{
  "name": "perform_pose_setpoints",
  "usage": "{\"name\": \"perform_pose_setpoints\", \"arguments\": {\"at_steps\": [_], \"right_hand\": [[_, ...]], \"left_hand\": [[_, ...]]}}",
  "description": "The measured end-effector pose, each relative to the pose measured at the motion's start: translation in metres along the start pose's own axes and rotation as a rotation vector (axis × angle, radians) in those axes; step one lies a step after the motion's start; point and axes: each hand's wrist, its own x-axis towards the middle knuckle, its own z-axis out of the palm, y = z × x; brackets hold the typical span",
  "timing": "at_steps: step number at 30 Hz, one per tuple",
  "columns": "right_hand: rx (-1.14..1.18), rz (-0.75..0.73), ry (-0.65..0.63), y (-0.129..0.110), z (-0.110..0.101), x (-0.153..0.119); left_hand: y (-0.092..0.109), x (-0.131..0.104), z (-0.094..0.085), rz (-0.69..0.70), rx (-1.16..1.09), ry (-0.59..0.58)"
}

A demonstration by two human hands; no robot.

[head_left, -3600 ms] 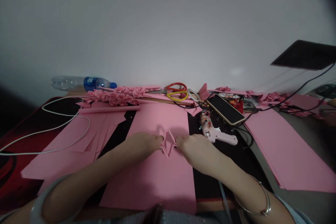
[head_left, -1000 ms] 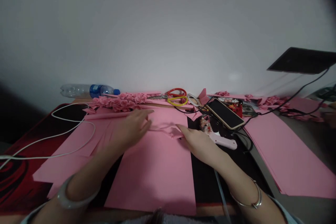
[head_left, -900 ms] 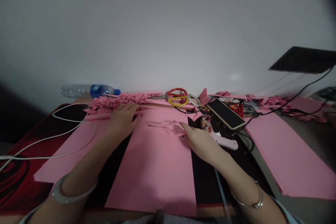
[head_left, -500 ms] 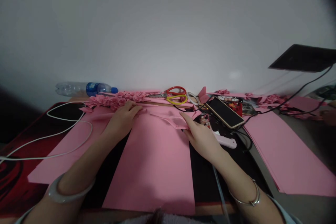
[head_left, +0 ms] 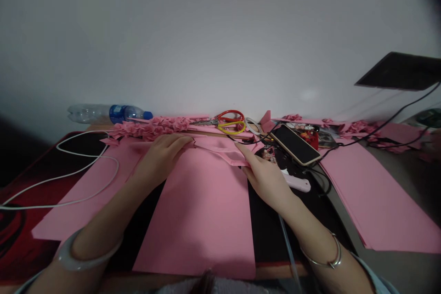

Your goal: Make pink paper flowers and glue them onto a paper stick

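A folded piece of pink paper (head_left: 232,158) spans the gap between my two hands, above the far end of a large pink sheet (head_left: 203,206). My left hand (head_left: 168,150) is closed on the left end of the folded piece, its fingertips pressed together. At the right end, my right hand (head_left: 260,167) pinches the piece between thumb and fingers. Just beyond the hands lie pink paper flowers (head_left: 155,127), red-handled scissors (head_left: 230,114) and yellow-handled scissors (head_left: 231,127).
A plastic bottle (head_left: 119,114) lies at the back left, with a white cable (head_left: 69,177) nearer. To the right are a phone (head_left: 295,145), a pale-handled tool (head_left: 298,183), black cables and a pink paper stack (head_left: 375,197). Another pink sheet (head_left: 86,193) lies left.
My left hand has shifted slightly right along the folded paper, its fingers more bunched. The whole view has moved a little. My right hand keeps its hold.
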Motion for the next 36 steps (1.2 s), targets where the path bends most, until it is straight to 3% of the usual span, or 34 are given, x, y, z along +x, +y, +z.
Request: {"name": "perform_pose_setpoints", "arguments": {"at_steps": [5,11,20,25,30,33,36], "right_hand": [[0.014,-0.029,-0.008,0.0,0.0,-0.001],[0.075,-0.059,-0.12,0.001,-0.003,-0.002],[0.27,-0.102,-0.274,0.002,-0.014,-0.006],[0.343,-0.192,-0.16,-0.003,-0.002,-0.007],[0.2,-0.227,-0.019,-0.02,0.008,-0.004],[0.139,-0.247,0.018,-0.027,0.01,-0.002],[0.248,-0.256,0.084,-0.029,0.005,-0.003]], "left_hand": [[0.001,0.0,-0.004,0.005,0.01,0.011],[-0.004,-0.001,-0.001,0.03,0.089,0.011],[0.005,0.001,-0.004,0.034,0.026,-0.112],[0.015,0.0,-0.005,0.081,0.073,-0.172],[0.021,-0.003,-0.002,0.196,0.043,-0.189],[0.022,-0.006,0.0,0.228,0.048,-0.176],[0.022,-0.006,-0.002,0.237,0.075,-0.121]]}}
